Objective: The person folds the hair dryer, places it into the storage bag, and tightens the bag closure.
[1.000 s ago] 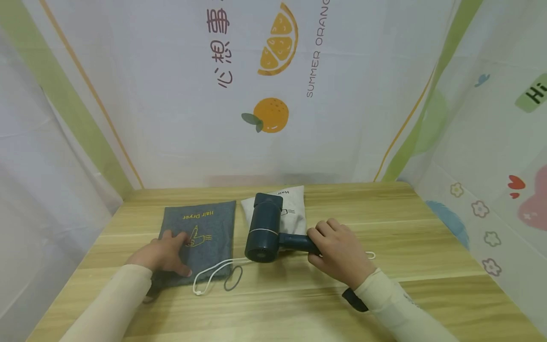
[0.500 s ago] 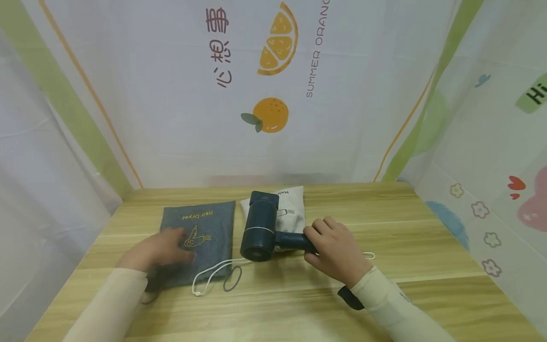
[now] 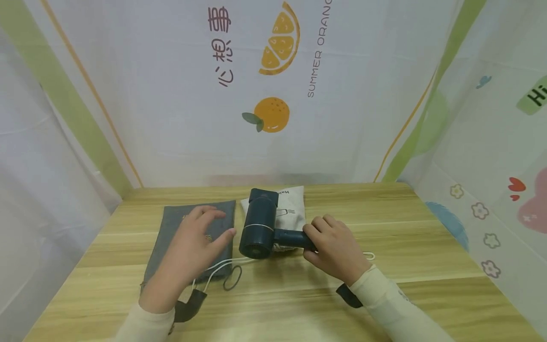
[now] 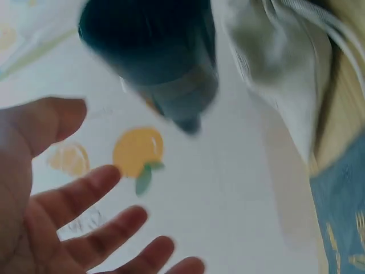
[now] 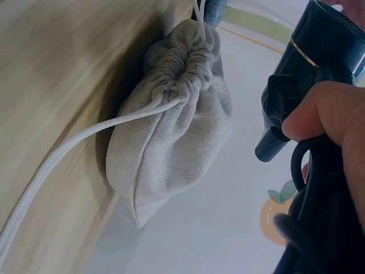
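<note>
Right hand [image 3: 335, 248]: I grip the hair dryer [image 3: 259, 223]
My left hand [image 3: 192, 249]: wide, over the grey pouch [image 3: 173, 221]
White pouch [image 3: 292, 221]: by the table's [image 3: 376, 213] far edge (partly hidden)

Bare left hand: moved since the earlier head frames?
Yes, rightward in the head view. Against the flat blue-grey fabric pouch, the bare left hand has gone from its left side to across its middle, nearer the dark teal hair dryer.

Between the left hand [image 3: 188, 254] and the hair dryer [image 3: 258, 225] is a narrow gap; the pale bag [image 3: 294, 213] obstructs behind the dryer.
</note>
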`<state>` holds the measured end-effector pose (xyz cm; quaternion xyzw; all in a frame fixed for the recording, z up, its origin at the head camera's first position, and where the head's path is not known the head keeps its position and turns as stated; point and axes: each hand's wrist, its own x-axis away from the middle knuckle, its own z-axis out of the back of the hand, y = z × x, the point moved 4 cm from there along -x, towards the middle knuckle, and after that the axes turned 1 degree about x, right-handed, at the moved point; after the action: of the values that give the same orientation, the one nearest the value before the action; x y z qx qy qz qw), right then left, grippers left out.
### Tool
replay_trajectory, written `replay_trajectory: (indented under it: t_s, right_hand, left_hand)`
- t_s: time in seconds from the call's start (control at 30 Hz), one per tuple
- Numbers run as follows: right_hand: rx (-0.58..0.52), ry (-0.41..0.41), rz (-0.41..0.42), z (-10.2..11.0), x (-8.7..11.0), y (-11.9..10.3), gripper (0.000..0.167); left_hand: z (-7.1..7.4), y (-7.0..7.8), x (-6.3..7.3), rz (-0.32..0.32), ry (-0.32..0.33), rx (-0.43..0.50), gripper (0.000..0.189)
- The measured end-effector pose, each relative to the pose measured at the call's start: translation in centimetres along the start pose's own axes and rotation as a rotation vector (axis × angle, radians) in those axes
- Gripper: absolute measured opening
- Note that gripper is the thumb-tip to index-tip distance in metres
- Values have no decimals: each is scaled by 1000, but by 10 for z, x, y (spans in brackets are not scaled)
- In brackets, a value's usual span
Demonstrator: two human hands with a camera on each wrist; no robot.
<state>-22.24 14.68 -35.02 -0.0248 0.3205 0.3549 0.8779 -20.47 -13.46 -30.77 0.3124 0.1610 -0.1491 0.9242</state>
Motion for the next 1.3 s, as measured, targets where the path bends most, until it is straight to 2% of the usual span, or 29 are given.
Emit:
replay_trajectory:
  t_s: [0.1,0.23,0.47,0.63,0.8,0.97,1.1,1.3]
  right_hand:
    - [-4,-2,-5,1,-1,0,25]
    - [-9,7,-8,2,-2,0,26]
    - [-15,26,-16,4,-3,-1,26]
    - [-21,44,-18,8,-4,-2,26]
    - [-21,51,-17,10,-3,-5,24]
    - [-11,57,-12,12,-4,-7,25]
    - [-4,67,-6,14,-5,-8,26]
    - [-8,82,2,18,-7,-9,27]
  left_hand:
    - [-7,15,5,-52,97,29,35]
    - [-16,28,10,-100,172,45,35]
    - [-36,43,17,-109,174,-2,49]
    - [-45,47,19,-189,214,-6,50]
    - [-57,50,21,-266,254,-56,61]
    - [-67,51,23,-288,298,-106,69]
    - [-70,52,22,-299,325,-119,72]
    - [-66,52,18,-335,356,-124,71]
